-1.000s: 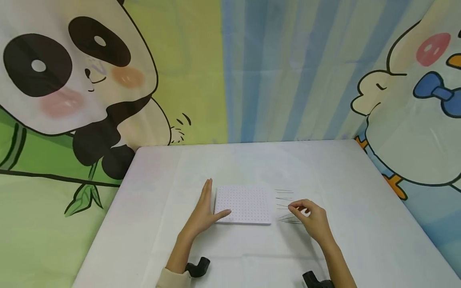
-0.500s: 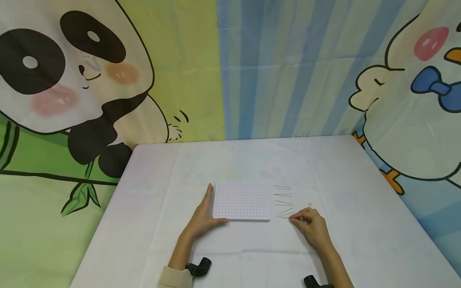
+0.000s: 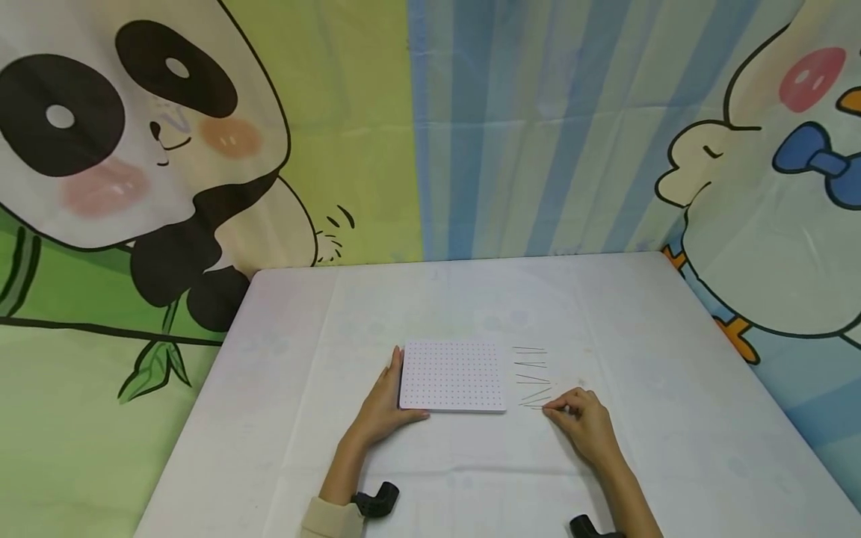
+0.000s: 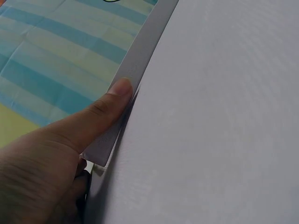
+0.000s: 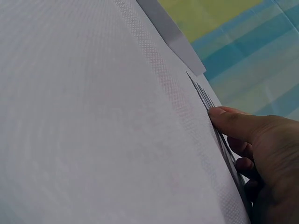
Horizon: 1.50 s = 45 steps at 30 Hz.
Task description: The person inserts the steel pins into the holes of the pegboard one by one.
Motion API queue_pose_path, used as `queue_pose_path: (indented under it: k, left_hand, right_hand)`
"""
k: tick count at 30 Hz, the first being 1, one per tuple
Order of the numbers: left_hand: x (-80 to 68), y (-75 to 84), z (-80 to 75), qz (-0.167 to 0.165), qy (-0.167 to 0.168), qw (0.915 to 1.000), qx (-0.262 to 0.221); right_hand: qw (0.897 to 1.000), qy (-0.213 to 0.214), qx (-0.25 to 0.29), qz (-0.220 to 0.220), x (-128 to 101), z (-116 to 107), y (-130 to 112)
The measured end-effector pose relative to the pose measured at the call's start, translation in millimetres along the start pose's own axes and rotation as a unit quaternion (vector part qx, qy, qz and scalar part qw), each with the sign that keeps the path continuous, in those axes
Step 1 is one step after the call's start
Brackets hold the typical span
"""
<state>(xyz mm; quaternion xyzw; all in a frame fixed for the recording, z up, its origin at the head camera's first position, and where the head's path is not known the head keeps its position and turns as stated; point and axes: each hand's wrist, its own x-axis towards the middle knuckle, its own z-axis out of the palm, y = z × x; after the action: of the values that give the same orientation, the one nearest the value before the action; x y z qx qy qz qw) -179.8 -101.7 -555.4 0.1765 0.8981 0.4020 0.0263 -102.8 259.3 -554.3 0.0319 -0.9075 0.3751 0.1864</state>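
L hand (image 3: 385,403) flat against left edge of dotted board (image 3: 452,376), thumb along near edge, fingers straight, bracing only. Board mid-table, flat on white cloth (image 3: 605,314). R hand (image 3: 584,422) fingertips pinching nearest of thin pins (image 3: 533,377) lying just right of board. Risks: pin too thin, likely slips from pinch; neighbours prob. get nudged, scattered; cloth may snag tip; board could slide if brace eases.

Looks like a makeshift recording corner, not a real kitchen or workshop. The walls are just hung cloth: a big cartoon panda print (image 3: 128,142) on the left, blue striped fabric (image 3: 531,127) in the middle, a cartoon duck with a bow tie (image 3: 773,194) on the right. The bench (image 3: 471,299) has a plain white cover with creases in it.
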Motion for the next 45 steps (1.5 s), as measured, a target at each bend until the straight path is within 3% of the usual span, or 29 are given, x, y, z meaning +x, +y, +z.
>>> queue_pose_path:
  k: [9, 15, 18, 22, 25, 30, 33, 38, 40, 45]
  left_hand:
    - [0.7, -0.2, -0.4, 0.001, 0.006, 0.9999, 0.012]
    - [-1.0, 0.6, -0.4, -0.006, 0.000, 0.9998, 0.017]
    - [-1.6, 2.2, -1.3, -0.005, -0.003, 0.9998, 0.019]
    - [-3.3, 4.5, -2.3, -0.002, -0.002, 0.9998, 0.018]
    - [-3.7, 4.2, -2.2, 0.001, -0.002, 0.9998, 0.021]
    - [-3.1, 2.2, -1.2, 0.017, -0.003, 0.9994, 0.031]
    - [-3.6, 1.7, -0.6, 0.028, -0.003, 0.9991, 0.034]
    - [-4.0, 1.0, 1.5, 0.038, -0.001, 0.9985, 0.039]
    - [-4.1, 0.1, 2.1, 0.040, 0.001, 0.9982, 0.044]
    - [-3.4, -1.7, 1.6, 0.028, -0.003, 0.9984, 0.048]
  right_hand:
    - [1.000, -0.002, -0.001, -0.007, 1, 0, -3]
    - [0.999, -0.030, -0.035, -0.004, 1, -1, -7]
    - [0.998, -0.034, -0.046, -0.041, 4, -1, -13]
    - [0.994, -0.008, -0.037, -0.101, 18, 1, -29]
    - [0.995, 0.007, -0.010, -0.099, 37, 8, -46]
    - [0.994, 0.012, 0.097, -0.053, 70, 32, -72]
    - [0.983, 0.015, 0.182, -0.036, 86, 53, -83]
    - [0.953, 0.021, 0.302, -0.023, 102, 75, -108]
    - [0.950, 0.024, 0.311, -0.023, 106, 81, -117]
    - [0.960, 0.034, 0.276, -0.020, 112, 101, -120]
